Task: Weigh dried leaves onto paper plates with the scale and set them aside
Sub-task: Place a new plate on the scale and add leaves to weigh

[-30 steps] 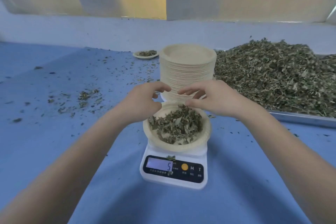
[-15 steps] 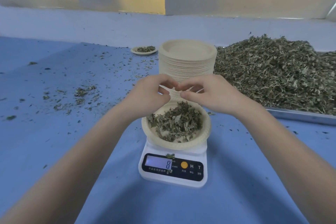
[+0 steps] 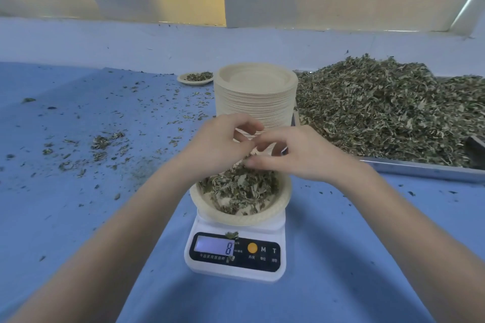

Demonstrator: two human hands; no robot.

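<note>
Centre frame: left hand [image 3: 217,147] and right hand [image 3: 301,155], fingers curled, blurred; grip impossible to tell. Below: leaf-filled paper plate [image 3: 284,198] on scale [image 3: 233,267], reading 8.

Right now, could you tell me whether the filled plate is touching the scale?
Touching. The head view shows the filled plate resting directly on the scale, its rim overhanging the white platform.

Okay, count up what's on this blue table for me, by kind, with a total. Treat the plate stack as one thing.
Digital scale: 1
Paper plates holding leaves: 2, one on the scale, one far back
Stack of empty plates: 1
Metal tray heaped with dried leaves: 1
Total: 5
</note>
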